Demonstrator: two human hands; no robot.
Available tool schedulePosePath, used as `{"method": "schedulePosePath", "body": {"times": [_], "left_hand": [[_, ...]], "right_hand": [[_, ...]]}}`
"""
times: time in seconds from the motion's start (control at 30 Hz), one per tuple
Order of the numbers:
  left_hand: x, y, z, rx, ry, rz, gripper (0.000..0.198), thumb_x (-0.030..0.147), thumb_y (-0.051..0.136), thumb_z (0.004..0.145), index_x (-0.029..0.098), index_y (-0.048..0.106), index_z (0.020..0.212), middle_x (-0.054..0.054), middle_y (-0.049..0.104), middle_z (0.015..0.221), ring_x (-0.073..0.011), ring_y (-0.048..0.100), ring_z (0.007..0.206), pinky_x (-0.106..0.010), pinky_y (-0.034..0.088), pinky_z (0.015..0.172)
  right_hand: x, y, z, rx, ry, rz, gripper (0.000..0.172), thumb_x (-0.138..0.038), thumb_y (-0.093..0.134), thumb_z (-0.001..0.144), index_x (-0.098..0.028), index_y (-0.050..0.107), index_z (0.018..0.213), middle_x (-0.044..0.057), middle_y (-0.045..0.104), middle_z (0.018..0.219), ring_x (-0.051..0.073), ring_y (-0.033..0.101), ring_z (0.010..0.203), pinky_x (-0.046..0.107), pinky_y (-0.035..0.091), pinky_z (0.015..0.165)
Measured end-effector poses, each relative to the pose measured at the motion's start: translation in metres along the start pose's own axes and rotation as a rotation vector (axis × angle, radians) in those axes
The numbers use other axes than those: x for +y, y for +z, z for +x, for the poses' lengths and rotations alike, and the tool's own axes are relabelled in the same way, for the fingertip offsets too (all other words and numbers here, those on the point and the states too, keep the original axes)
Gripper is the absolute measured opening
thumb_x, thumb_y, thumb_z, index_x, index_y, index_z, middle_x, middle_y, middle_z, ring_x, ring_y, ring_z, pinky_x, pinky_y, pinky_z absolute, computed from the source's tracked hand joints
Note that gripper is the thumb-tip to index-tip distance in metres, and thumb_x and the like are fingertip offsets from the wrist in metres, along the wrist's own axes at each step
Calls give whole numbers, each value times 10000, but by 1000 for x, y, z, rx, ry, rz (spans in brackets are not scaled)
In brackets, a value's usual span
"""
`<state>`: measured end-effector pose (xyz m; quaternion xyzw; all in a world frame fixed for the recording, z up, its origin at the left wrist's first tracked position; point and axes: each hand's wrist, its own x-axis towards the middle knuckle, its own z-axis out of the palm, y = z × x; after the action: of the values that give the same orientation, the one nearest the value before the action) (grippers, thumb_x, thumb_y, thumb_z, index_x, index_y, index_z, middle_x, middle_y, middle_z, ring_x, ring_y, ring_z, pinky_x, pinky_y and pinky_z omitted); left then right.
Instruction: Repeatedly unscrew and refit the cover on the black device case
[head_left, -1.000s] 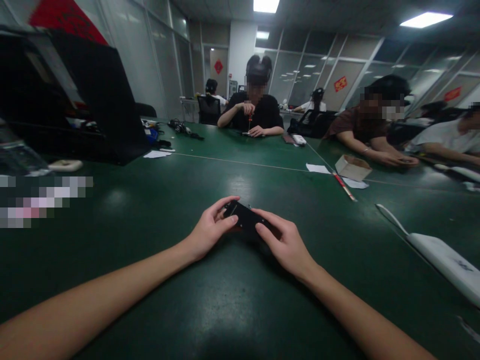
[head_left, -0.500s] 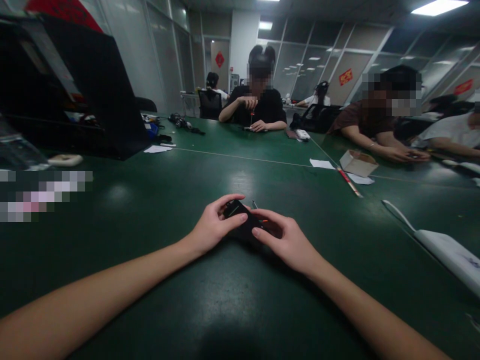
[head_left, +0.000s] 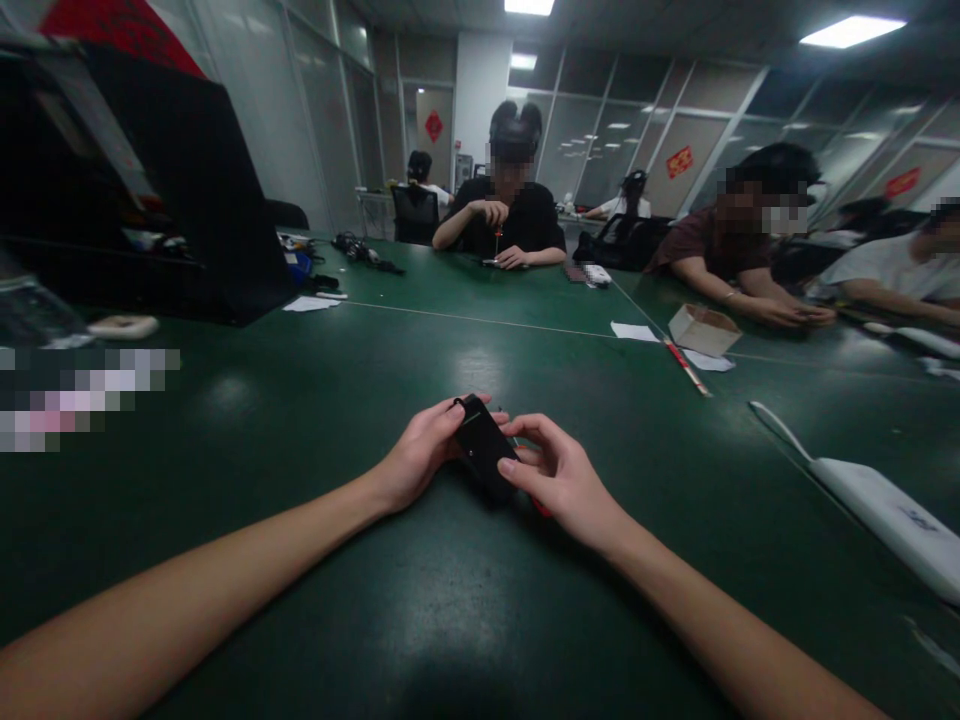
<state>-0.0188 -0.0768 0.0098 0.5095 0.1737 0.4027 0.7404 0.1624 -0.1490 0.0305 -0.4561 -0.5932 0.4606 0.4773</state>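
A small flat black device [head_left: 486, 446] is tilted between my hands, low over the green table [head_left: 420, 600]. My left hand [head_left: 421, 452] grips its far left end, with the thumb on the upper edge. My right hand [head_left: 564, 478] has its thumb on the device's right side. Beside the device, partly hidden by my right fingers, is a tool with a red handle [head_left: 541, 507] and a thin metal shaft; the fingers are curled around it.
A black panel [head_left: 187, 190] stands at the left. To the right are an open box [head_left: 703, 330], a red and white stick [head_left: 686, 367] and a white device with a strap [head_left: 885, 510]. Across the table a person [head_left: 510, 215] works; others sit at the right.
The black device now shows more of its flat face. My left thumb has moved from its face toward its far left edge. The red handle now shows below my right hand.
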Motion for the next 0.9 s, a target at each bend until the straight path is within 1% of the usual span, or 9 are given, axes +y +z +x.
{"method": "schedulePosePath", "body": {"times": [0.17, 0.3, 0.4, 0.47, 0.53, 0.6, 0.67, 0.77, 0.9], "left_hand": [[0, -5, 3, 42, 39, 135, 478, 492, 569, 885, 110, 632, 1165, -178, 695, 1172, -307, 657, 1079, -405, 496, 928], [1, -4, 3, 61, 55, 178, 482, 505, 544, 895, 108, 626, 1155, -171, 706, 1146, -291, 666, 1055, -387, 497, 922], [-1, -1, 2, 37, 57, 148, 537, 550, 514, 899, 146, 548, 1251, -173, 667, 1223, -301, 640, 1108, -402, 507, 904], [-3, 1, 3, 12, 70, 147, 626, 579, 576, 851, 176, 472, 1318, -177, 629, 1282, -317, 612, 1153, -423, 510, 899], [-6, 3, 3, -36, 62, 204, 678, 527, 705, 772, 179, 476, 1307, -171, 618, 1294, -321, 594, 1178, -435, 485, 944], [-7, 4, 3, -98, 20, 291, 638, 419, 776, 733, 164, 523, 1260, -154, 627, 1275, -309, 588, 1184, -432, 450, 997], [-7, 4, 3, -136, -28, 348, 575, 368, 759, 762, 152, 537, 1247, -142, 638, 1243, -294, 604, 1150, -432, 448, 994], [-7, 3, 3, -130, -34, 353, 537, 357, 726, 794, 131, 524, 1238, -140, 640, 1205, -280, 621, 1090, -419, 468, 949], [-12, 2, 3, -102, 16, 301, 510, 344, 719, 798, 138, 500, 1210, -126, 615, 1214, -270, 587, 1121, -396, 451, 967]], "right_hand": [[2, -1, 1, 2, 11, -17, 330, -355, 727, 780, -222, 525, 1006, 22, 681, 821, 222, 699, 839, 353, 584, 715], [2, -1, 2, 9, 26, -14, 330, -344, 735, 770, -211, 538, 998, 53, 691, 951, 196, 692, 789, 319, 571, 669], [2, 1, 1, 44, 32, 22, 340, -343, 750, 754, -206, 535, 979, 58, 673, 1001, 169, 676, 744, 292, 555, 641], [2, 4, 1, 92, 26, 72, 345, -355, 753, 750, -207, 522, 959, 58, 648, 1053, 137, 654, 689, 271, 541, 612], [2, 8, 0, 148, 5, 115, 346, -367, 752, 748, -210, 507, 934, 50, 621, 1086, 101, 619, 632, 245, 518, 575], [3, 12, 0, 185, -15, 133, 342, -376, 748, 751, -214, 493, 912, 26, 605, 1039, 82, 584, 601, 222, 491, 542], [3, 15, 0, 185, -25, 137, 333, -383, 741, 759, -217, 480, 885, -4, 581, 957, 72, 551, 590, 202, 465, 521], [1, 18, 0, 171, -26, 127, 309, -390, 712, 793, -214, 459, 823, -23, 541, 875, 78, 533, 635, 181, 455, 535], [-1, 21, -1, 164, 13, 171, 291, -411, 653, 844, -218, 442, 790, -23, 510, 829, 108, 539, 719, 187, 483, 584]]}}
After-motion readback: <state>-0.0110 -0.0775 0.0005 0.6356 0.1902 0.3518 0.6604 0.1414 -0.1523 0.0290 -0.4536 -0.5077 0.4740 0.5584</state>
